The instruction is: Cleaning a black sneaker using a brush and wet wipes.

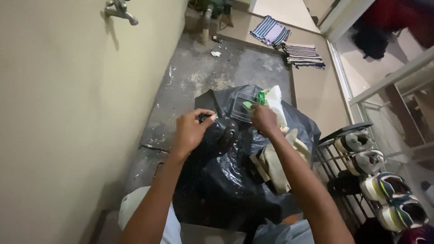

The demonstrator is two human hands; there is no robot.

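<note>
L hand (192, 131): closed, pinched rim of black bin bag (226, 176).
R hand (263, 119): fingers curled on clear plastic tub (244, 106) atop bag.

We note a large black plastic rubbish bag (226, 180) standing on the concrete floor, glossy, crumpled, its mouth open. We see its left rim bunched and gathered. A clear plastic container (242, 107) and pale paper waste (275, 165) sit at the opening.
</note>
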